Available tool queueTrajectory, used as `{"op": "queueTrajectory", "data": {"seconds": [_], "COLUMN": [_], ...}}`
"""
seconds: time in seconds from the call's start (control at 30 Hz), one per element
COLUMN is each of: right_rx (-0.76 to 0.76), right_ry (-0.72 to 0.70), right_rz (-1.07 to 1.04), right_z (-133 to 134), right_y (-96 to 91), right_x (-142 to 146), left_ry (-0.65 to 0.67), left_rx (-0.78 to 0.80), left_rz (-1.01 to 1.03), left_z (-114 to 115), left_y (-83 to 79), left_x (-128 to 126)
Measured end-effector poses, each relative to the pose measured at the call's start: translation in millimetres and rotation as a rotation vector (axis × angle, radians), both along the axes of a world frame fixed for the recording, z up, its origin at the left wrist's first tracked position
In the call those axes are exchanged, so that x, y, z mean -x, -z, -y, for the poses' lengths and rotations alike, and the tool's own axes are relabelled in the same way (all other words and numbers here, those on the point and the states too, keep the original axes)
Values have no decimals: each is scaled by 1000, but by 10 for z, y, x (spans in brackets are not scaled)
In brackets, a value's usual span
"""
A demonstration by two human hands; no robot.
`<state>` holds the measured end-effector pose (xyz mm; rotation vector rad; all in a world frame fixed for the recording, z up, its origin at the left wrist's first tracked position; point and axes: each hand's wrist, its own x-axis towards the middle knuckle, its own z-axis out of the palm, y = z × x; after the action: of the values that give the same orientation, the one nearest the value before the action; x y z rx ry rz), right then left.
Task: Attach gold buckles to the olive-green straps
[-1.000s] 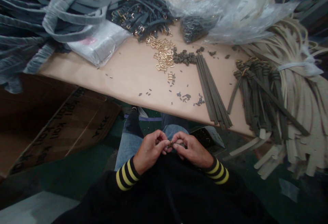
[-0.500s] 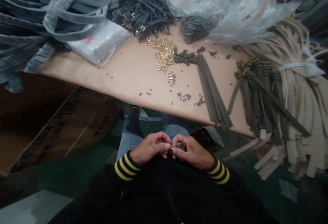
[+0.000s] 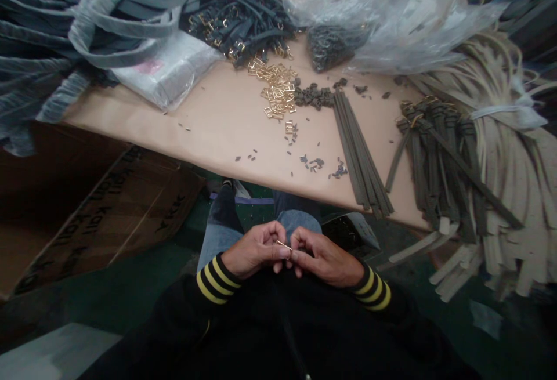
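Gold pin (image 3: 284,245), very thin, sits between your hands, slanting slightly, with its tips running into your fingers. Your left fingertips (image 3: 282,251) and right fingertips (image 3: 296,246) are narrow and pinched close around it, almost meeting; you can't tell from this view exactly which fingers carry it. No other small part shows clearly in the grip. Your left hand (image 3: 256,249) and right hand (image 3: 324,261) are curled, just apart, above your lap. Striped black-and-yellow cuffs (image 3: 215,279) sit at your wrists, and blue jeans (image 3: 296,220) are just beyond your hands.

Past your knees is the edge of a tan paper-covered table (image 3: 209,136). Nearest on it are scattered small dark bits (image 3: 313,163). Beyond them, a stack of dark straps (image 3: 359,154) lies at an angle beside a pile of gold buckles (image 3: 277,91) and a clump of dark loops (image 3: 313,97). Further right are a bundle of buckled olive straps (image 3: 439,159) and a mass of pale straps (image 3: 517,194). Clear plastic bags (image 3: 391,26) lie at the far edge, next to a heap of buckled dark straps (image 3: 241,20). A cardboard box (image 3: 100,217) sits on the floor to your left.
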<state>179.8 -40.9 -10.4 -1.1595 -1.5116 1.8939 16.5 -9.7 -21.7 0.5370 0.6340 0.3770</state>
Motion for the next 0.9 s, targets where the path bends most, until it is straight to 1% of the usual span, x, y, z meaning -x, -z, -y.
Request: {"op": "queueTrajectory", "data": {"seconds": [0.23, 0.37, 0.5, 0.6, 0.7, 0.8, 0.87, 0.9], "right_rx": [-59, -61, -54, -82, -216, -349, -382, -389], "right_ry": [-17, -35, -41, -40, -53, -86, -108, -115], "right_rz": [74, 95, 130, 208, 314, 402, 431, 438], "right_z": [-2, -6, -15, -29, -42, -46, -48, -50], "right_y": [-102, -158, -162, -145, -125, -103, -87, -79], "right_x": [5, 2, 5, 10, 15, 19, 21, 21], "left_ry": [-61, -59, -56, -29, 49, 165, 210, 212], "left_rx": [18, -4, -27, -101, -204, -317, -403, -447], "left_rz": [12, 22, -17, -127, -254, -348, -396, -420], "left_z": [-52, -55, -38, -36, -55, -80, -82, -74], "left_y": [-69, -95, -92, -78, -65, -69, -78, -81], "left_x": [62, 96, 81, 53, 49, 72, 87, 91]}}
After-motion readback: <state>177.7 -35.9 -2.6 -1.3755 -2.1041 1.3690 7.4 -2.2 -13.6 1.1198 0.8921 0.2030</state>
